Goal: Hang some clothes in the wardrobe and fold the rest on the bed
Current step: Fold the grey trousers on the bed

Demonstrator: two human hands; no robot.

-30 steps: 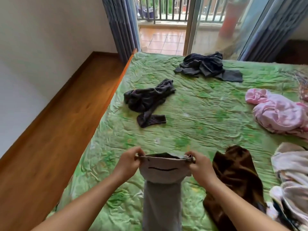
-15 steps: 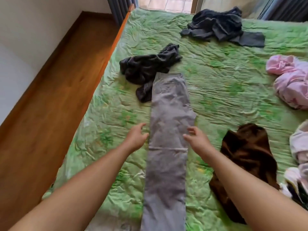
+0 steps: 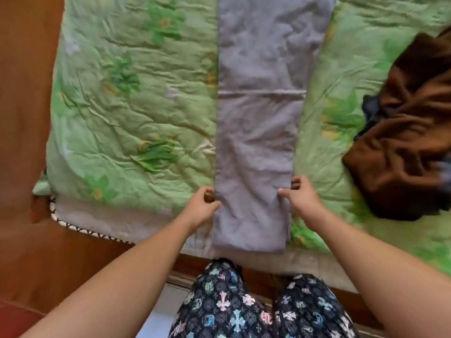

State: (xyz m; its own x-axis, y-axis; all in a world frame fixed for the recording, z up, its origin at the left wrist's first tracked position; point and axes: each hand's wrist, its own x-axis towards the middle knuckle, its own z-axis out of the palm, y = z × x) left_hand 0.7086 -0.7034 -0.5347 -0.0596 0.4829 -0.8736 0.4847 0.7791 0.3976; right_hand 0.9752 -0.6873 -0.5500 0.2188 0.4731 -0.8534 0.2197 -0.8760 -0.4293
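Head view shows the grey trousers [image 3: 258,132] laid lengthwise on the bed [image 3: 127,113] as one long narrow strip, apparently with one leg stacked on the other. The strip runs from the near edge of the mattress up past the top of the frame, and the far end is out of view. The left hand [image 3: 200,206] pinches the left edge of the strip a little above the hem, thumb and fingers curled onto the fabric. The right hand [image 3: 302,198] grips the opposite edge at the same level, thumb lying on top of the cloth and fingers curled at the side. A brown garment [image 3: 410,142] lies crumpled on the bed to the right, apart from the strip. Step in hand, by judgement: folding, with the lengthwise fold complete and the crosswise fold about to begin. The next move calls for both hands to lift the hem end together, keep both edges parallel, and lay it over the upper part; an uneven lift would skew the layers
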